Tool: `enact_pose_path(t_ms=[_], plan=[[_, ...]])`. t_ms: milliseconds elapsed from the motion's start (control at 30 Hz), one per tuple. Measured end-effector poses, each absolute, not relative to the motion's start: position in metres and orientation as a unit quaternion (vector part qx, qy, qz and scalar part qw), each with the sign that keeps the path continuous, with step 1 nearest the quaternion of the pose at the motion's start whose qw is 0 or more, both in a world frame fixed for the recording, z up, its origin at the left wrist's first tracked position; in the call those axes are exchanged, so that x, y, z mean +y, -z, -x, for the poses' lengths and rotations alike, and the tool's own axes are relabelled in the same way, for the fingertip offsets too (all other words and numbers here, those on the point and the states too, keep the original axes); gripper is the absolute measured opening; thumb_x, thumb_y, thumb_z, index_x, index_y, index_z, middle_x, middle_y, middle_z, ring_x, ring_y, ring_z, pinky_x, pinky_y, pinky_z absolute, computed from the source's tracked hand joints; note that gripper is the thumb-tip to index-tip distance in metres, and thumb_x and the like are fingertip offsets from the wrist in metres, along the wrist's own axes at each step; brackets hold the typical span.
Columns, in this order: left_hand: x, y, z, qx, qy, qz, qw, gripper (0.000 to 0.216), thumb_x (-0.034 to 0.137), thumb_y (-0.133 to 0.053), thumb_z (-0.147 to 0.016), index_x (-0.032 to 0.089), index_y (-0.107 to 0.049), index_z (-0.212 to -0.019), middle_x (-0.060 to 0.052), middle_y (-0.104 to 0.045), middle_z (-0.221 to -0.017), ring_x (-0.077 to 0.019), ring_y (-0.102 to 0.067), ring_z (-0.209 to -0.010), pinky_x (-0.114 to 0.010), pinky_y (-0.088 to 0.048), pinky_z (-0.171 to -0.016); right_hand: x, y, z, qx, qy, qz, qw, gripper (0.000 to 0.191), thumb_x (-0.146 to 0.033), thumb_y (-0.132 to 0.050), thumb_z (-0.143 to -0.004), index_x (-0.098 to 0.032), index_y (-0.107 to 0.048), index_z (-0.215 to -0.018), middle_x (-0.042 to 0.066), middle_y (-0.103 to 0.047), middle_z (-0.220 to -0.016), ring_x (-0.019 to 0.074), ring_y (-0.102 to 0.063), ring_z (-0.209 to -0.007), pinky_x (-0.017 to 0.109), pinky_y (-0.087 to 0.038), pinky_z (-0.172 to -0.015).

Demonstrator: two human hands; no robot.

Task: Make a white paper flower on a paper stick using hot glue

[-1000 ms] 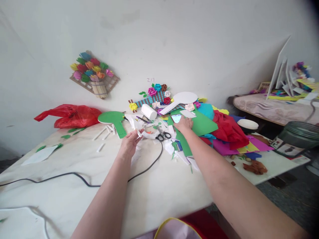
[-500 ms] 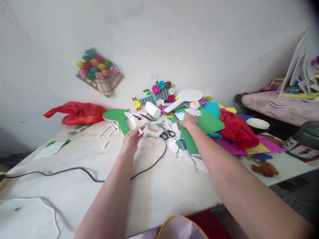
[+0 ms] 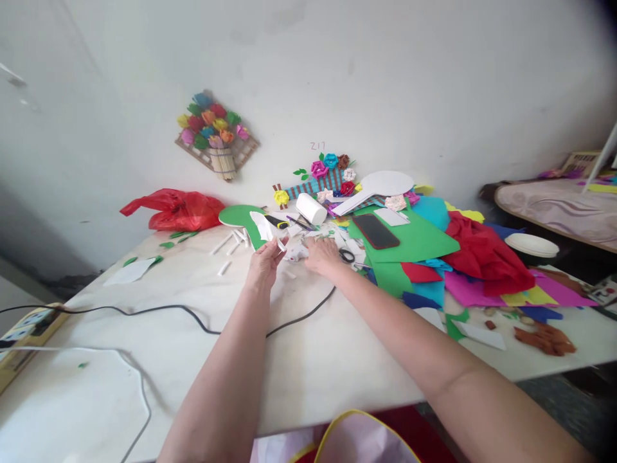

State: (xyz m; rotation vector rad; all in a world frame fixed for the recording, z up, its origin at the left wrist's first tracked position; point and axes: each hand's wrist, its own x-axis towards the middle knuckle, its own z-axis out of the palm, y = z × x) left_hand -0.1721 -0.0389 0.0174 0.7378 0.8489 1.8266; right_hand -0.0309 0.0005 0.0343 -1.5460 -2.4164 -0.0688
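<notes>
My left hand (image 3: 264,262) is closed, pinching a small white paper roll (image 3: 281,245) between thumb and fingers. A torn-looking piece of white paper (image 3: 261,225) stands just behind the fingertips; whether it joins the roll I cannot tell. My right hand (image 3: 322,254) is curled over a white glue gun (image 3: 295,251) and hides much of it. Right of that hand, black-handled scissors (image 3: 346,256) lie among paper scraps. A phone (image 3: 376,231) with a dark screen rests on a green sheet (image 3: 424,241).
A white cup (image 3: 311,209), a cutter (image 3: 276,222) and paper flowers (image 3: 319,169) are behind my hands. White sticks (image 3: 224,268) and a red bag (image 3: 183,209) are left. Black cord (image 3: 159,307) crosses the table from a power strip (image 3: 36,341). Crumpled red paper (image 3: 482,251) is right.
My right hand has left the phone and moved left to the glue gun. The phone's lit screen has turned dark. My left hand keeps its white paper; the view has swung left.
</notes>
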Motion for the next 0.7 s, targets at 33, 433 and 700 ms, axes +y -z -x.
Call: enact_pose_path(t_ms=[33,433,700], plan=[[-0.039,-0.017,0.172,0.347,-0.749,-0.3,0.478,0.025,0.031,-0.076,-0.055,0.015,-0.062,-0.068,-0.006,-0.069,-0.079,-0.0248,-0.055,-0.107,-0.033,-0.042,-0.087,0.001,-0.03,0.034,-0.833,0.023,0.537,0.135,0.047,-0.033,-0.054,-0.072,-0.012,-0.049,-0.114,0.017,-0.06,-0.104,0.0285,-0.051,-0.103,0.039,-0.032,-0.089],[-0.04,-0.016,0.178,0.333,-0.749,-0.296,0.49,0.023,0.034,-0.072,-0.063,0.015,-0.063,-0.074,-0.005,-0.069,-0.08,-0.0173,-0.064,-0.083,-0.033,-0.044,-0.085,0.013,-0.027,0.015,-0.795,0.005,0.567,0.214,0.033,-0.028,-0.049,-0.076,-0.017,-0.055,-0.107,0.014,-0.062,-0.099,0.0266,-0.055,-0.095,0.036,-0.037,-0.084],[-0.037,-0.01,0.184,0.321,-0.743,-0.274,0.519,0.02,0.03,-0.071,-0.065,0.015,-0.062,-0.074,0.001,-0.063,-0.064,-0.0094,-0.059,-0.058,-0.034,-0.048,-0.082,0.026,-0.03,-0.011,-0.69,-0.364,0.456,0.429,0.024,-0.038,-0.053,-0.069,-0.019,-0.056,-0.082,0.001,-0.058,-0.065,0.0145,-0.052,-0.054,0.026,-0.042,-0.05]])
